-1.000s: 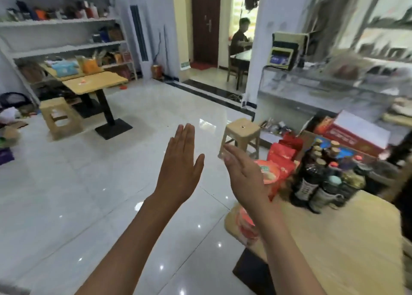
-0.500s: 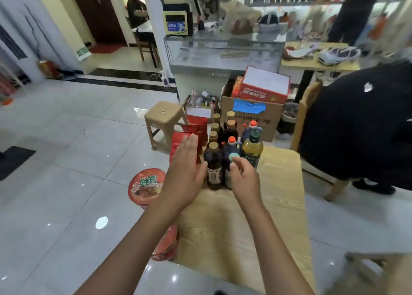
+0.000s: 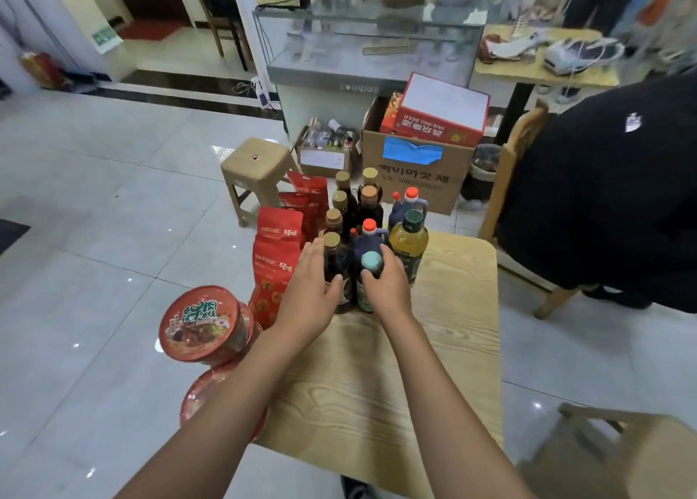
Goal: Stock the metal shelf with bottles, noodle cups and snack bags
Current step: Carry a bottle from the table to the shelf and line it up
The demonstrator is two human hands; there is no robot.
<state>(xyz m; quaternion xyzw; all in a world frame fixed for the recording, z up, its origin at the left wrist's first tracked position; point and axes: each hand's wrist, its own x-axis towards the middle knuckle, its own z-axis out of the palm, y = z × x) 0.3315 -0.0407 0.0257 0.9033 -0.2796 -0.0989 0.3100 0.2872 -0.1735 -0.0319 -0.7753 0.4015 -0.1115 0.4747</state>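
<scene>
Readable writing is sparse: the red carton (image 3: 439,121) beyond the fingers, resting in a brown cardboard box (image 3: 415,176), reads "YANJING BEER" upside down, and the glass counter (image 3: 362,83) behind it carries "coolpad". The red snack bags (image 3: 277,257) and the noodle cups (image 3: 201,323) bear Chinese print too small to make out.

The left hand (image 3: 309,295) reaches the dark gold-capped bottle (image 3: 333,268) at the near edge of the bottle cluster; its fingers (image 3: 313,249) lie fairly straight along the bottle's left side while the thumb comes round the front, loosely cupping it. The right hand (image 3: 388,285) grips the bottle with the pale teal cap (image 3: 371,272), fingers curled round its neck and shoulder just under the cap. Just right of those fingers stands a yellow oil bottle (image 3: 409,246) with a green cap. The snack bags stand just left of the left fingers, the noodle cups nearer the body at the desk (image 3: 433,366) edge.
</scene>
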